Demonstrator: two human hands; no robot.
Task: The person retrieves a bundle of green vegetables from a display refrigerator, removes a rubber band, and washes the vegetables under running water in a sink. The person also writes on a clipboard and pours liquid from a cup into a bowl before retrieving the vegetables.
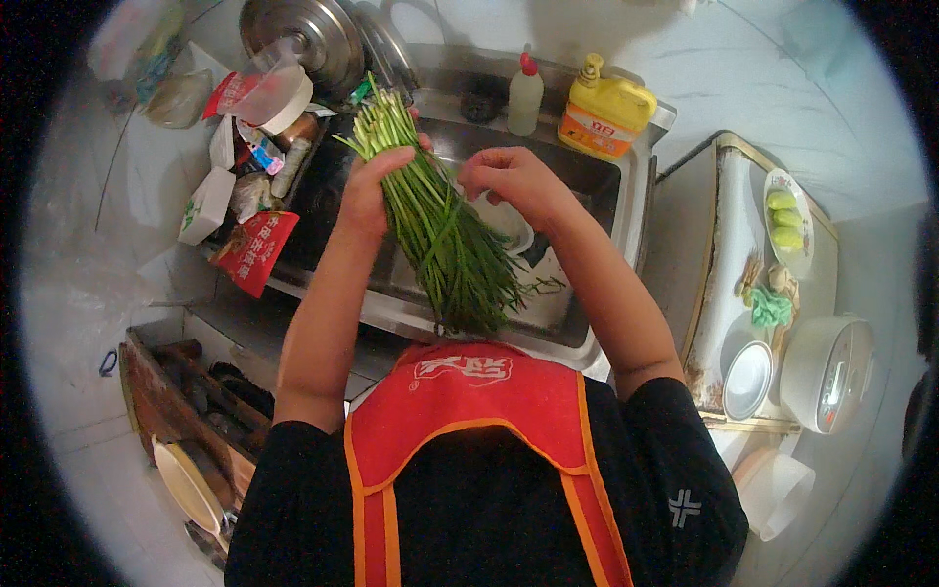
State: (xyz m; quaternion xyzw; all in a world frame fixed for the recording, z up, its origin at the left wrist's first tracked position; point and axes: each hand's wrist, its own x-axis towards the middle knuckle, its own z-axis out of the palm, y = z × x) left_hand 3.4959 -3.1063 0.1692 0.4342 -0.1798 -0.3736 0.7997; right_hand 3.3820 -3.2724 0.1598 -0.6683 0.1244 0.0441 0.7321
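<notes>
My left hand [374,183] is closed around a thick bunch of long green stalks [447,242], which look like garlic chives, near their pale cut ends. The leafy ends hang down towards me over the near edge of the steel sink [609,213]. My right hand [510,180] is bent beside the bunch, its thumb and fingertips close together; whether something thin is between them cannot be told. Below it in the sink lies a pale round bowl or strainer [517,227], partly hidden by the hand and leaves. A few loose green bits [546,286] show at the right of the bunch.
Behind the sink stand a red-capped bottle [525,99] and a yellow detergent jug [605,114]. Steel pot lids [304,44] and red packets [257,249] are at left. On the white cabinet at right are a plate with green vegetables [788,264], a small bowl [748,380] and a rice cooker [821,374].
</notes>
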